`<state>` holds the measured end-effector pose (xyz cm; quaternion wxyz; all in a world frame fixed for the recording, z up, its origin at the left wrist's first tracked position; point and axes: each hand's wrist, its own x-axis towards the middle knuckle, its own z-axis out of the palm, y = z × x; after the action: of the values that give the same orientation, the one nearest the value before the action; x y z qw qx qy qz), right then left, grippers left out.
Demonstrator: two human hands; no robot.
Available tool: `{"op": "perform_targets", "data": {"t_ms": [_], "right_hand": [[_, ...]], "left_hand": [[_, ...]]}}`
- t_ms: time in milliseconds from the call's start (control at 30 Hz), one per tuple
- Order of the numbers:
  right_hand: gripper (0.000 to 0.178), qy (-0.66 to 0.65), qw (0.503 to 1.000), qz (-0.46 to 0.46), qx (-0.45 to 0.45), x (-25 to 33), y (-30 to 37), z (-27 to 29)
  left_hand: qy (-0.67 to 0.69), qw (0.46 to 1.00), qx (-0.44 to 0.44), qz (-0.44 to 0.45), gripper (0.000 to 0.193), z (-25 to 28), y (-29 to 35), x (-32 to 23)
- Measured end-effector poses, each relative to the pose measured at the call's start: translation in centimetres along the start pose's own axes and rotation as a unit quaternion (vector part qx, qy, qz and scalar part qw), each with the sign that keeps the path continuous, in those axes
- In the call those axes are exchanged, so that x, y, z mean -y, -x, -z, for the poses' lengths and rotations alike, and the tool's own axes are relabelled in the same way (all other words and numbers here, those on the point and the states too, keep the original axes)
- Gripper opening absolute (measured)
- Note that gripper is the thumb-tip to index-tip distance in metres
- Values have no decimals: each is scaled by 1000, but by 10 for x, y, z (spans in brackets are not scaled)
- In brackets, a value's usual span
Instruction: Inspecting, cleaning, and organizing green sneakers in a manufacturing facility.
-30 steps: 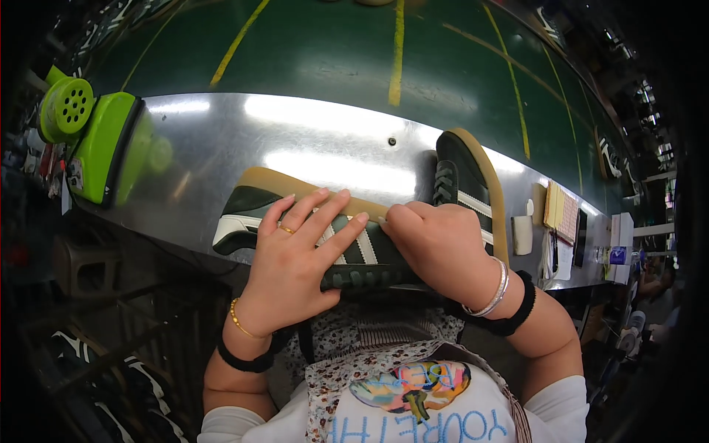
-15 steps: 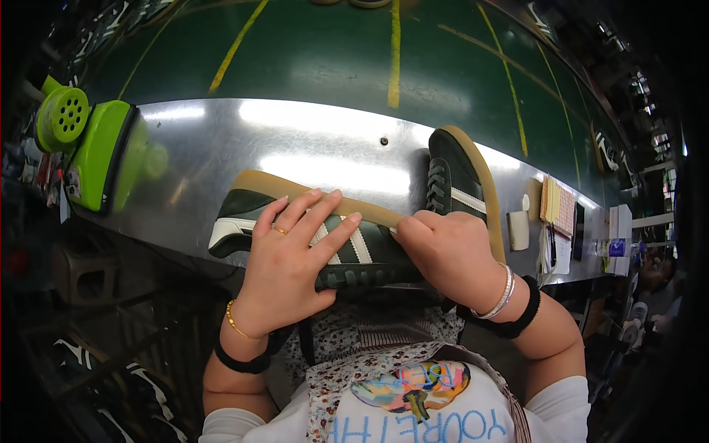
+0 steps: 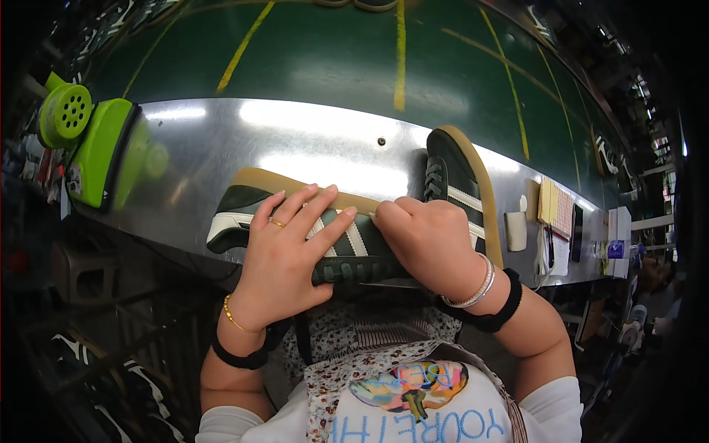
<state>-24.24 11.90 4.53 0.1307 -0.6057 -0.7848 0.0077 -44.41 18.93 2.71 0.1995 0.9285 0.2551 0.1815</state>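
Observation:
A dark green sneaker (image 3: 235, 198) with white stripes and a tan gum sole lies on its side at the near edge of the metal table. Across its striped side rests my left hand (image 3: 284, 247), fingertips at the sole edge and thumb by the laces, gripping it. My right hand (image 3: 425, 240) is curled closed against the seam between upper and sole. Whatever its fingers may pinch is hidden. Just beyond the right hand lies a matching sneaker (image 3: 456, 166), also on its side, its gum sole facing right.
A bright green device (image 3: 100, 151) with a perforated round head stands at the table's left end. To the right are a white block (image 3: 516, 230), a notepad (image 3: 557, 203) and a white box (image 3: 619, 232). A small black piece (image 3: 382, 141) lies mid-table. Beyond runs a green surface (image 3: 317, 55) with yellow lines.
My right hand has slid left along the sole seam, closer to my left hand. The left hand keeps its grip on the sneaker, which has barely shifted.

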Motion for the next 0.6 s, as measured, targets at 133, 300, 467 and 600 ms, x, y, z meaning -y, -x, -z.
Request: {"op": "perform_targets", "data": {"t_ms": [133,300,467,600], "right_hand": [[10,-14,1000,-2,17,-5,14,8],[14,-7,1000,-7,-18,0,-3,-4],[16,-9,1000,-16,18,-3,9,5],[9,-5,1000,2,-3,2,-8,-3]], "left_hand": [[2,1000,12,13,73,0,4,0],[-5,1000,-6,3,74,-1,0,-1],[-2,1000,6,13,74,0,6,0],[-10,1000,-4,5,73,0,2,-1]]}}
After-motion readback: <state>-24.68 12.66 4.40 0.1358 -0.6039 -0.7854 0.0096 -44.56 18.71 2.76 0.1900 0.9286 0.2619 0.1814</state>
